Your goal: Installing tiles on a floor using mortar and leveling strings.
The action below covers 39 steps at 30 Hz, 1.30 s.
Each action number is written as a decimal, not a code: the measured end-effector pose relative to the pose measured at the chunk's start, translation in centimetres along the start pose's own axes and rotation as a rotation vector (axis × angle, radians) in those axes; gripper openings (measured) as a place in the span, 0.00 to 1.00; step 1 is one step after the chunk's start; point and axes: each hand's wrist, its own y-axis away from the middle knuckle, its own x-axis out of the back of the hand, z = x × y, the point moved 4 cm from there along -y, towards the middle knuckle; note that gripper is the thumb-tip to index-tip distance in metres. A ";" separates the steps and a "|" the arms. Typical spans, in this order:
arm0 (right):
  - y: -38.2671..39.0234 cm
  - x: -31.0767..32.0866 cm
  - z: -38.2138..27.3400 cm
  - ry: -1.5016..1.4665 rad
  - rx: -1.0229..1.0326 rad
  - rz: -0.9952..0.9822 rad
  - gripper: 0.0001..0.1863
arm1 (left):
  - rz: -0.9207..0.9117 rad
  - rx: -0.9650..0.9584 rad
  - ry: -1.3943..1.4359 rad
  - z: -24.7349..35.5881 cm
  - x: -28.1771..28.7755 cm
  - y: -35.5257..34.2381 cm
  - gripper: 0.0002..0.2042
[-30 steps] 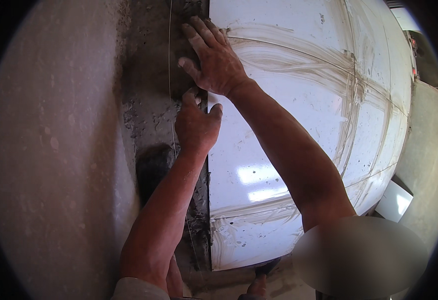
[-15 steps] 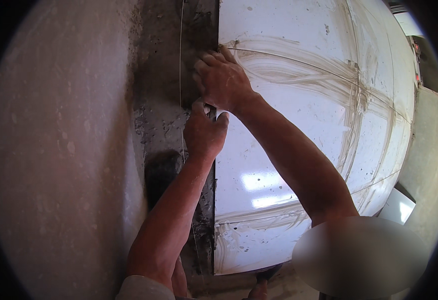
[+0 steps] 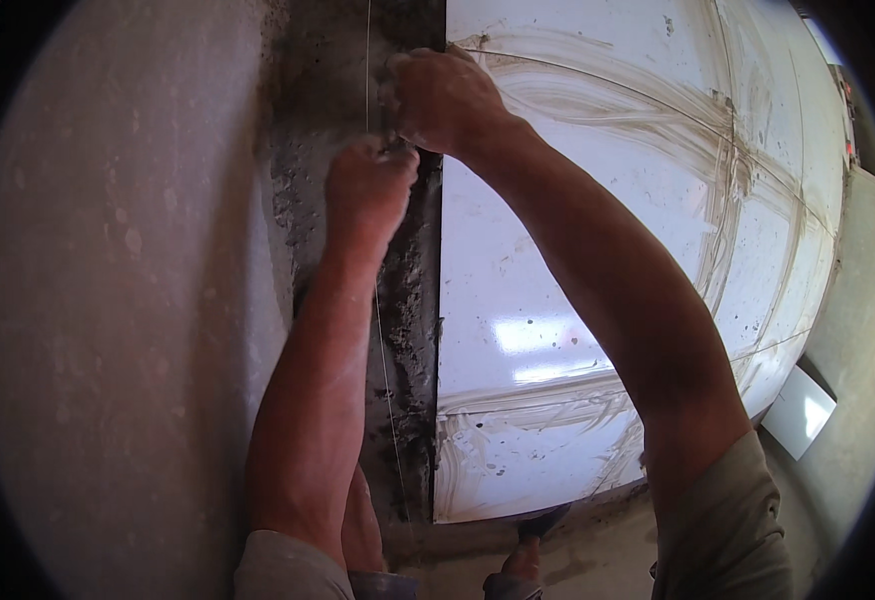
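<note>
My left hand (image 3: 370, 190) is closed over the dark strip of wet mortar (image 3: 318, 150), just left of the white tiles. A small grey bit shows by its thumb, too unclear to name. Close above it, my right hand (image 3: 450, 98) is curled at the left edge of a white floor tile (image 3: 518, 250). Its fingertips are hidden, so what they hold, if anything, does not show. A thin taut string (image 3: 386, 370) runs lengthwise over the mortar, passing beside and partly behind my left hand and forearm.
A plain grey wall (image 3: 128, 270) stands along the left. Brown grout smears (image 3: 598, 90) cross the tile joints. A loose white tile (image 3: 800, 412) lies on the bare floor (image 3: 848, 290) at the right. A foot (image 3: 543, 522) is at the tiles' near edge.
Both hands have moved farther up the strip. My left hand has gone left, off the tile edge, and closed more. My right hand's fingers have curled in from lying over the edge.
</note>
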 end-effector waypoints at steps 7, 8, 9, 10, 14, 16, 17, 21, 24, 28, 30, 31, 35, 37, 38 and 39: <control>7.3 -1.9 -1.6 0.020 0.036 0.055 0.13 | 0.207 -0.024 0.279 1.5 5.2 1.7 0.16; 9.4 -2.8 -2.1 0.053 0.090 0.128 0.13 | 0.271 -0.053 0.356 1.4 5.5 2.1 0.14; 11.1 -2.8 -3.2 0.069 0.154 0.201 0.12 | 0.351 -0.078 0.423 1.5 6.2 2.9 0.12; 12.4 -2.7 -3.5 0.005 0.134 0.262 0.12 | 0.357 -0.065 0.411 1.6 6.3 3.5 0.12; 16.1 -4.9 -4.6 0.001 0.133 0.106 0.12 | 0.238 -0.126 0.421 2.6 4.0 6.8 0.17; 18.4 -4.7 -5.0 -0.164 0.165 0.108 0.13 | 0.211 -0.107 0.425 2.1 2.4 8.5 0.17; 19.4 -3.9 -6.1 -0.180 0.163 0.113 0.13 | 0.175 -0.102 0.414 2.3 2.5 9.8 0.17; 27.2 -4.0 -6.5 -0.673 -0.372 0.075 0.18 | 0.073 0.007 0.351 0.5 2.0 15.1 0.17; 37.6 -7.9 -5.9 -0.701 -0.585 -0.044 0.20 | 0.041 0.071 0.272 -1.2 0.7 17.8 0.17; 52.4 -11.5 -8.7 -0.721 -0.777 -0.408 0.21 | 0.028 0.142 0.152 -2.7 -0.3 20.7 0.16; 58.5 -12.2 -10.6 -0.764 -0.827 -0.479 0.21 | 0.017 0.131 0.065 -3.5 -1.6 21.8 0.15; 60.8 -12.2 -11.6 -0.784 -0.841 -0.479 0.22 | 0.015 0.127 -0.015 -4.1 -2.3 22.3 0.14; 66.9 -11.3 -15.3 -0.880 -0.902 -0.592 0.21 | -0.001 -0.034 -0.806 -9.6 -3.8 23.9 0.15; 68.7 -11.0 -16.3 -0.908 -0.922 -0.602 0.21 | -0.016 0.027 -0.901 -12.6 -4.3 25.2 0.16; 69.2 -10.3 -16.7 -0.903 -0.931 -0.641 0.21 | -0.026 0.095 -0.990 -14.2 -4.3 25.9 0.16; 69.8 -10.0 -17.1 -0.896 -0.944 -0.680 0.22 | -0.035 0.083 -0.996 -15.8 -4.3 26.3 0.16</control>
